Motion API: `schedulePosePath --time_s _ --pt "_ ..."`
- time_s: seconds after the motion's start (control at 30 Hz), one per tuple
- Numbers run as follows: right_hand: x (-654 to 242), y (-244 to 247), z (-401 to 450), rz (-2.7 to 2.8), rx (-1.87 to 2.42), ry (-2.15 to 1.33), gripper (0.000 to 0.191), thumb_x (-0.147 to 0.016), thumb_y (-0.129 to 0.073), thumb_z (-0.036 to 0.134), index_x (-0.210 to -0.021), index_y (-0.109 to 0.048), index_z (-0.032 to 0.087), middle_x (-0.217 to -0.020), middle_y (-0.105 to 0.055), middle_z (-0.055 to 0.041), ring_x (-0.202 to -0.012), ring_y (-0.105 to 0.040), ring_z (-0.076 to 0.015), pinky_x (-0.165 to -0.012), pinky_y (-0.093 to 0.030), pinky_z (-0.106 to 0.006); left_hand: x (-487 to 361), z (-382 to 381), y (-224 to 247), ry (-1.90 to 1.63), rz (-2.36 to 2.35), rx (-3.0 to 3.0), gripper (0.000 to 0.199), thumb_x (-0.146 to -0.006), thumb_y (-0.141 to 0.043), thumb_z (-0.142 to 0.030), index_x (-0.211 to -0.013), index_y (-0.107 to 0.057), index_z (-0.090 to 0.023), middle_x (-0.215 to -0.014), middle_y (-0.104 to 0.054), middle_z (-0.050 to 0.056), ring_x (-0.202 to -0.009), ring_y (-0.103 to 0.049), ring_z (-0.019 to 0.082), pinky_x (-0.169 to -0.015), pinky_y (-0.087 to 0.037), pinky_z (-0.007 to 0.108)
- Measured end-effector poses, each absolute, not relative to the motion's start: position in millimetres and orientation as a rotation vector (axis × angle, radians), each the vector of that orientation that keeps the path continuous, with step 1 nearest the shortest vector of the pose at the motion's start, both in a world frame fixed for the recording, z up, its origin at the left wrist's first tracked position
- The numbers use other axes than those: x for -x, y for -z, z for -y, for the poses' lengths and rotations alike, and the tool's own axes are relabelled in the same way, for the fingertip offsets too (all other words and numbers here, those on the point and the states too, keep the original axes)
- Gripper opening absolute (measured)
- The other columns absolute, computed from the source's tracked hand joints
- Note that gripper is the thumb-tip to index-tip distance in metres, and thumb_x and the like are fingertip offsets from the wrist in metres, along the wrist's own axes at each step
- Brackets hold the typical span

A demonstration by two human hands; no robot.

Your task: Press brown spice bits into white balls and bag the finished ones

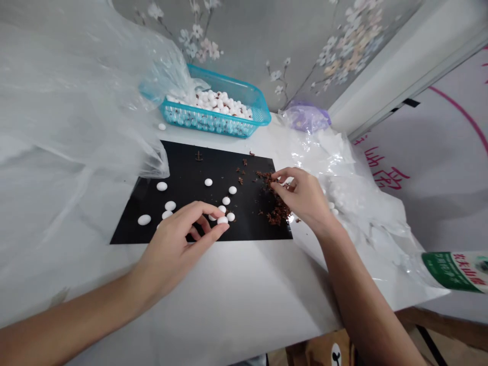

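Note:
My left hand (186, 231) is closed in a pinch on a small white egg-shaped ball (222, 220), over the front of a black mat (183, 162). Several more white balls lie close to its fingertips, and others are scattered over the mat's left half. On the right edge of the mat is a pile of small brown branching pieces (280, 212). My right hand (301, 195) reaches into the top of that pile, thumb and forefinger pinched at a small brown piece (268, 178). The fingertips partly cover that piece.
Behind the mat stands a blue plastic basket (263, 114) holding many white balls with brown bits. Clear plastic bags (76, 112) bulge at the left, with more plastic (354, 188) at the right. A green-labelled bottle (450, 271) lies at the right edge of the white table (244, 295).

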State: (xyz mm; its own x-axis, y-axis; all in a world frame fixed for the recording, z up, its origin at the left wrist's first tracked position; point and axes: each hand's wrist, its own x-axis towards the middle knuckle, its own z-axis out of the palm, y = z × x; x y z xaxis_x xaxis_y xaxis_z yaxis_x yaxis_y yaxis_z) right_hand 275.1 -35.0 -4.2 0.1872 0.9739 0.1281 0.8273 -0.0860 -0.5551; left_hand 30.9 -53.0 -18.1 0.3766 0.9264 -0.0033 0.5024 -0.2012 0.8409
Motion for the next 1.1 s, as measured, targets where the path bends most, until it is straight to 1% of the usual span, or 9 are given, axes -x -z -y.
schedulePosePath --time_s 0.1,0.17,0.33,0.53,0.67,0.77,0.87,0.97,1.1 --pt "-289 7 29 1.77 2.08 -0.27 0.022 -0.076 -0.055 0.027 -0.092 -0.067 0.02 -0.091 -0.064 -0.0036 -0.054 -0.048 -0.0103 -0.056 -0.037 -0.027 -31 53 17 -0.635 -1.248 -1.807 0.024 -0.081 -0.056 -0.046 -0.087 -0.063 -0.024 -0.08 -0.066 0.0 -0.065 -0.058 0.012 -0.058 -0.047 0.02" --pt "-290 9 29 1.786 2.097 -0.264 0.02 -0.076 -0.054 0.026 -0.089 -0.068 0.021 -0.09 -0.065 -0.0036 -0.055 -0.049 -0.0115 -0.057 -0.037 -0.027 -31 54 18 -0.638 -1.25 -1.789 0.024 -0.08 -0.057 -0.046 -0.088 -0.063 -0.024 -0.079 -0.066 -0.001 -0.062 -0.058 0.012 -0.058 -0.047 0.02" --pt "-285 10 30 1.791 2.112 -0.184 0.017 -0.078 -0.051 0.028 -0.077 -0.067 0.02 -0.077 -0.065 -0.0038 -0.057 -0.051 -0.014 -0.055 -0.034 -0.027 -31 55 18 -0.634 -1.225 -1.759 0.022 -0.081 -0.057 -0.045 -0.088 -0.062 -0.025 -0.082 -0.067 -0.001 -0.062 -0.059 0.01 -0.058 -0.048 0.019" --pt "-284 8 30 1.817 2.037 -0.182 0.015 -0.076 -0.056 0.029 -0.083 -0.064 0.02 -0.085 -0.065 -0.0026 -0.056 -0.05 -0.0122 -0.056 -0.036 -0.027 -32 54 12 -0.592 -1.222 -1.738 0.021 -0.08 -0.058 -0.043 -0.087 -0.062 -0.024 -0.081 -0.067 -0.001 -0.063 -0.06 0.011 -0.058 -0.048 0.019" --pt "-280 5 32 1.881 2.033 -0.227 0.01 -0.074 -0.059 0.026 -0.076 -0.065 0.02 -0.082 -0.064 -0.0028 -0.06 -0.052 -0.0137 -0.058 -0.038 -0.028 -32 54 13 -0.602 -1.216 -1.736 0.02 -0.079 -0.059 -0.043 -0.086 -0.063 -0.024 -0.077 -0.066 -0.002 -0.061 -0.059 0.011 -0.057 -0.048 0.02" --pt "-279 4 32 1.881 2.045 -0.278 0.011 -0.076 -0.056 0.024 -0.076 -0.067 0.019 -0.085 -0.064 -0.0038 -0.061 -0.053 -0.0139 -0.059 -0.039 -0.028 -32 53 15 -0.623 -1.209 -1.729 0.019 -0.079 -0.059 -0.042 -0.085 -0.063 -0.024 -0.078 -0.067 -0.002 -0.061 -0.059 0.01 -0.056 -0.048 0.019" --pt "-282 5 32 1.876 1.994 -0.229 0.016 -0.079 -0.052 0.023 -0.078 -0.067 0.018 -0.086 -0.064 -0.0046 -0.058 -0.05 -0.0124 -0.06 -0.039 -0.028 -31 53 17 -0.631 -1.189 -1.72 0.019 -0.079 -0.059 -0.041 -0.086 -0.063 -0.024 -0.08 -0.067 -0.002 -0.061 -0.059 0.01 -0.056 -0.048 0.019" --pt "-284 6 32 1.854 1.95 -0.178 0.015 -0.08 -0.05 0.023 -0.077 -0.064 0.018 -0.085 -0.063 -0.0041 -0.05 -0.044 -0.0093 -0.055 -0.035 -0.027 -31 53 16 -0.645 -1.179 -1.724 0.018 -0.08 -0.059 -0.04 -0.086 -0.062 -0.024 -0.082 -0.066 -0.002 -0.061 -0.059 0.009 -0.056 -0.048 0.017" --pt "-281 2 34 1.704 1.902 -0.31 0.008 -0.079 -0.05 0.022 -0.074 -0.055 0.018 -0.072 -0.056 0.0002 -0.046 -0.04 -0.0068 -0.05 -0.032 -0.025 -32 54 16 -0.663 -1.17 -1.714 0.016 -0.079 -0.06 -0.039 -0.083 -0.062 -0.024 -0.082 -0.066 -0.003 -0.059 -0.058 0.007 -0.054 -0.048 0.016"
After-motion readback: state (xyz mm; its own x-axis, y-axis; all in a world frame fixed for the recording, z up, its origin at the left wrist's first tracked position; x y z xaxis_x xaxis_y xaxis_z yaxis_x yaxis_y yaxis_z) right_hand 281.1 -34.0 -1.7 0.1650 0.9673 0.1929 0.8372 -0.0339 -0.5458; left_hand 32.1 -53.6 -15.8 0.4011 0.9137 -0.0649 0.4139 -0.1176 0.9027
